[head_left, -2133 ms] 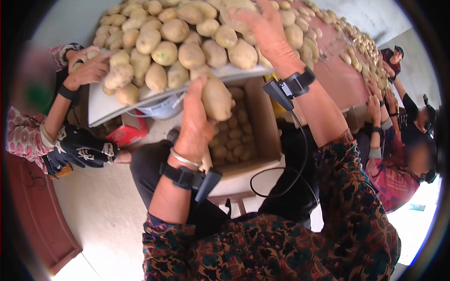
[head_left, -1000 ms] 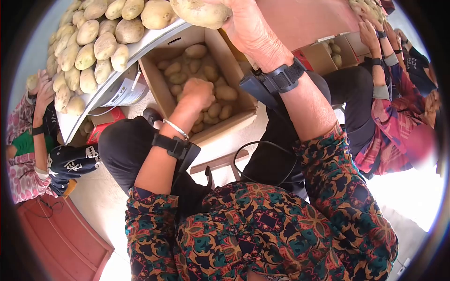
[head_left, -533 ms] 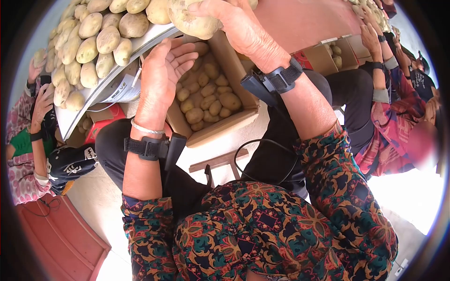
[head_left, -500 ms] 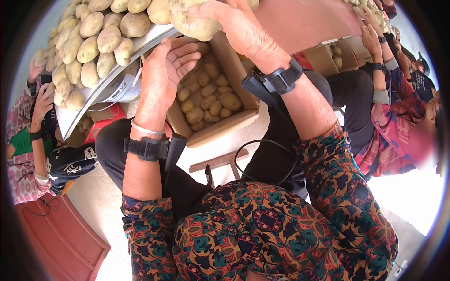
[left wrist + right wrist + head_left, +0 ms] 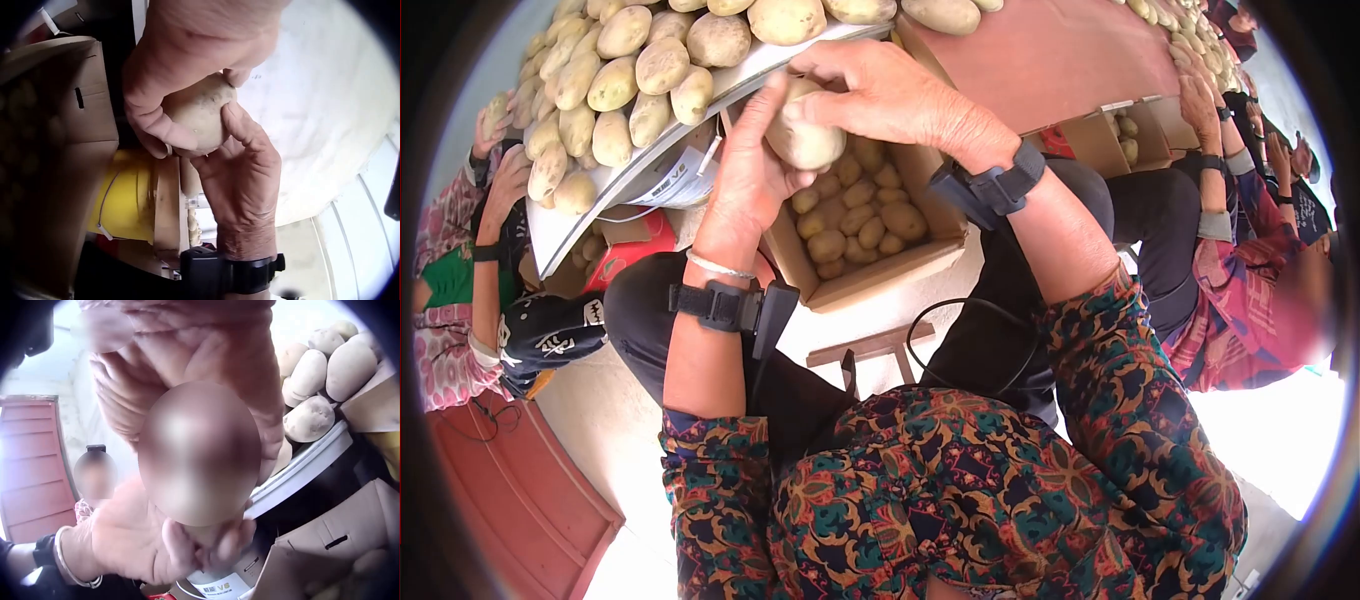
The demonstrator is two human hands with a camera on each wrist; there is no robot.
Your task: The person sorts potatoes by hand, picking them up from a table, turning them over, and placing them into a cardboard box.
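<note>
Potato (image 5: 199, 119) in left grip (image 5: 194, 56) and right grip (image 5: 242, 172), yellow bucket (image 5: 128, 200) beside cardboard box (image 5: 94, 119)

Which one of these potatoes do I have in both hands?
The potato between your left hand and right hand: both hold it, whereas the heaped potatoes rest on the white-edged table and the boxed potatoes lie inside the cardboard box.

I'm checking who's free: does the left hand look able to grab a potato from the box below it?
Probably not yet: the left hand holds a potato with the right hand, though the box is open above.
</note>
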